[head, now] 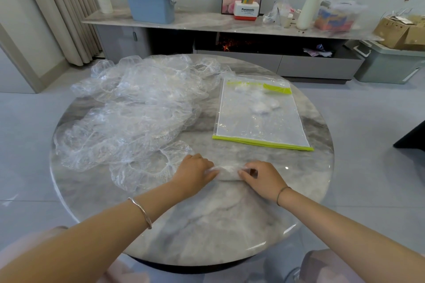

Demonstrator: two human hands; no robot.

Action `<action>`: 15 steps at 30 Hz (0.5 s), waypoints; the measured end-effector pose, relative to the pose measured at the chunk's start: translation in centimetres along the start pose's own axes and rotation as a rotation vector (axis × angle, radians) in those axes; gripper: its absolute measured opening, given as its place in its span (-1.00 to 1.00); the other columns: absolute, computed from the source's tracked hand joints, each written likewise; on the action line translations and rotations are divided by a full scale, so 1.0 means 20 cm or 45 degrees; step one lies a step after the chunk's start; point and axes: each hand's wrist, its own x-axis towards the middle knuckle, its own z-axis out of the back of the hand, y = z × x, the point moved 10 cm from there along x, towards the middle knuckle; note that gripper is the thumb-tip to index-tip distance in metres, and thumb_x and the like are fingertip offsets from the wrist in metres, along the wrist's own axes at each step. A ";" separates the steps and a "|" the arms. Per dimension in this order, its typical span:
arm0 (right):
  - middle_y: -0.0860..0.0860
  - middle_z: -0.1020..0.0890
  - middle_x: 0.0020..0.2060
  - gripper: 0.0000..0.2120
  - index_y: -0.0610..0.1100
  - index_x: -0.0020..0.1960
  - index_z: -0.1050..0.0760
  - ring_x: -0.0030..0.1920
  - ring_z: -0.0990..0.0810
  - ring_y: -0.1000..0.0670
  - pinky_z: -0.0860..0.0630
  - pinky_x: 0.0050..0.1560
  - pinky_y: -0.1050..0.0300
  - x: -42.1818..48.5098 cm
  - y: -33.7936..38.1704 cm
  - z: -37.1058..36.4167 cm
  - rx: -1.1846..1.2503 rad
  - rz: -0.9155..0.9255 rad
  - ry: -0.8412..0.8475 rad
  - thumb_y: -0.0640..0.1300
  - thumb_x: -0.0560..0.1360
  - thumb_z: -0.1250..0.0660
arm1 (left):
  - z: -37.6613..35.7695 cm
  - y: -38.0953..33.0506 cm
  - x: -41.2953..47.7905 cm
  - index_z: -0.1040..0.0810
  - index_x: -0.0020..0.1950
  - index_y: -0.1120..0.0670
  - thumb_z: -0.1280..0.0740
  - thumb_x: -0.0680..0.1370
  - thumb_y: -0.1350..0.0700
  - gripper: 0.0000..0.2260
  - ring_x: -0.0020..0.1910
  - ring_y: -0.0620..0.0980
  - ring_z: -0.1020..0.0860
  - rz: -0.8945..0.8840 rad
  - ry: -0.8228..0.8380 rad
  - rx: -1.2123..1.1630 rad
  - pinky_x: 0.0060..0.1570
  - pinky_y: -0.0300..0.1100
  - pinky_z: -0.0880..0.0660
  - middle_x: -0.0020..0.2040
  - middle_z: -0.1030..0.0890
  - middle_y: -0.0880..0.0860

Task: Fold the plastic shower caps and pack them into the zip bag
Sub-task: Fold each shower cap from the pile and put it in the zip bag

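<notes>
I see the marble tabletop (207,225) carrying a loose pile of shower caps (138,108) on its left and the zip bag (259,117) flat on the right. Nearer me lies a folded cap (227,173): my left hand (195,172) presses one end with flat fingers, my right hand (262,178) pinches the other

One shower cap (227,173), clear plastic folded down to a narrow milky strip, lies flat between the two hands: the left hand (195,171) presses one end and the right hand (262,179) pinches the other. Right up against the left of the grip begins the heap of loose caps (138,108), transparent and crinkled with ruffled elastic rims, spreading away beyond it. Beyond the grip, slightly right and apart from it, the zip bag (259,126) lies flat, clear with lime-green edges, with whitish folded caps (264,105) inside towards its far end
</notes>
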 end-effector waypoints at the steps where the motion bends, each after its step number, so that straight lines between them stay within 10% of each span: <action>1: -0.02 -0.42 -0.43 -0.68 -0.18 -0.36 -0.37 -0.36 -0.39 0.00 -0.33 -0.28 0.14 0.00 -0.02 0.00 0.069 -0.054 0.016 -0.07 0.50 -0.33 | -0.01 0.03 0.00 -0.34 -0.36 0.06 -0.19 0.61 -0.05 -0.63 -0.26 -0.02 -0.39 0.077 0.021 -0.094 -0.22 -0.25 -0.20 -0.39 -0.43 -0.01; 4: 0.08 -0.37 -0.47 -0.69 -0.10 -0.36 -0.36 -0.40 -0.32 0.11 -0.28 -0.33 0.23 0.01 -0.05 -0.02 0.186 -0.158 0.025 -0.09 0.49 -0.37 | -0.04 0.09 0.00 -0.23 -0.42 0.05 -0.26 0.58 -0.06 -0.57 -0.40 -0.04 -0.31 0.254 0.104 -0.291 -0.33 -0.25 -0.16 -0.47 -0.31 -0.05; 7: 0.09 -0.40 -0.46 -0.72 -0.05 -0.36 -0.37 -0.40 -0.35 0.11 -0.30 -0.32 0.22 0.03 -0.07 -0.02 0.199 -0.209 0.020 -0.11 0.47 -0.39 | 0.01 0.07 -0.01 -0.42 -0.15 0.04 -0.28 0.56 -0.05 -0.80 -0.13 -0.01 -0.48 0.234 0.012 -0.215 -0.12 -0.21 -0.31 -0.17 -0.52 -0.03; 10: 0.10 -0.43 -0.46 -0.72 0.00 -0.34 -0.36 -0.41 -0.38 0.12 -0.32 -0.33 0.23 0.05 -0.08 -0.02 0.164 -0.243 0.018 -0.13 0.44 -0.42 | 0.06 -0.07 -0.02 -0.36 0.37 0.07 -0.17 0.59 -0.08 -0.60 0.28 0.01 -0.40 -0.110 -0.139 0.008 0.26 -0.19 -0.23 0.32 -0.43 0.01; 15: 0.09 -0.47 -0.47 -0.74 0.00 -0.33 -0.39 -0.41 -0.41 0.11 -0.34 -0.32 0.21 0.06 -0.09 -0.03 0.194 -0.284 0.009 -0.10 0.41 -0.44 | -0.12 -0.19 -0.09 -0.04 0.56 0.04 0.13 0.58 -0.25 -0.39 0.53 0.01 -0.04 -0.515 0.168 0.228 0.46 -0.16 0.23 0.55 -0.09 0.02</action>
